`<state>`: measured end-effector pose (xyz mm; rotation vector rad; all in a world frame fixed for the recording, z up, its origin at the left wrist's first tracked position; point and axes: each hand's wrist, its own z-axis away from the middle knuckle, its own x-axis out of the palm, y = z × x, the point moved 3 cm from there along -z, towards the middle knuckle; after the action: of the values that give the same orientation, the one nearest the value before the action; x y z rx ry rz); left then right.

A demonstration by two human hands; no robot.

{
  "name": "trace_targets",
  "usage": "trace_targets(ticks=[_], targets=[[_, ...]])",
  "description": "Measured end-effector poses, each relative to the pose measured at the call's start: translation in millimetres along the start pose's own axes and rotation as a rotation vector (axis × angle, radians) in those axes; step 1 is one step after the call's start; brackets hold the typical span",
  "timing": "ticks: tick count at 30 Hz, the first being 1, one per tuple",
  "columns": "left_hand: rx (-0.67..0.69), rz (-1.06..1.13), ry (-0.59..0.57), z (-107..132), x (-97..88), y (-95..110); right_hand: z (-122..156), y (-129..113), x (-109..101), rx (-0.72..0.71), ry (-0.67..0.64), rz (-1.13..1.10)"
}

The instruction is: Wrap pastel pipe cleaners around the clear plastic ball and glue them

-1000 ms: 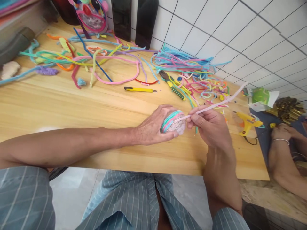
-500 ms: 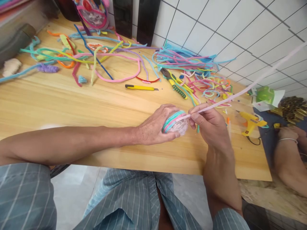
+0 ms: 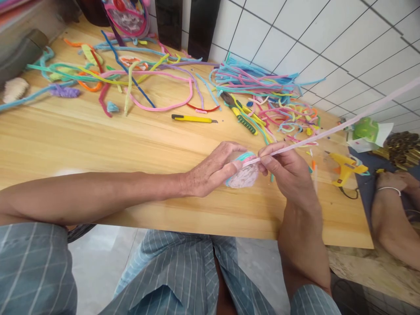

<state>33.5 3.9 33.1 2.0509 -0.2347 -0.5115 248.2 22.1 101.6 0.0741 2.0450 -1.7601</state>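
- Your left hand (image 3: 211,171) grips the wrapped ball (image 3: 244,176); its thumb, lower before, now presses the pink strip (image 3: 328,131).
- Your right hand (image 3: 286,168) still pinches that strip beside the ball.

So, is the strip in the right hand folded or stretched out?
Stretched out: the pink strip runs from the right hand in one long line to the picture's edge.

Craft wkspc, wood tbl (image 3: 131,144), glue gun (image 3: 343,169), pliers (image 3: 246,124), pipe cleaners (image 3: 254,82)
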Motion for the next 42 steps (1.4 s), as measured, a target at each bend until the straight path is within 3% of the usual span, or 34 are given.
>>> trace_targets(ticks=[19,29,42], targets=[[-0.144,0.12,0.016,-3,2.2,2,1,-3,10,0.083,0.06,-0.008],[-0.15,0.123,0.022,-1,2.8,1,9,-4,24,0.082,0.127,0.113],[-0.172,0.141,0.003,-2,3.4,1,10,-6,24,0.093,0.112,0.145]])
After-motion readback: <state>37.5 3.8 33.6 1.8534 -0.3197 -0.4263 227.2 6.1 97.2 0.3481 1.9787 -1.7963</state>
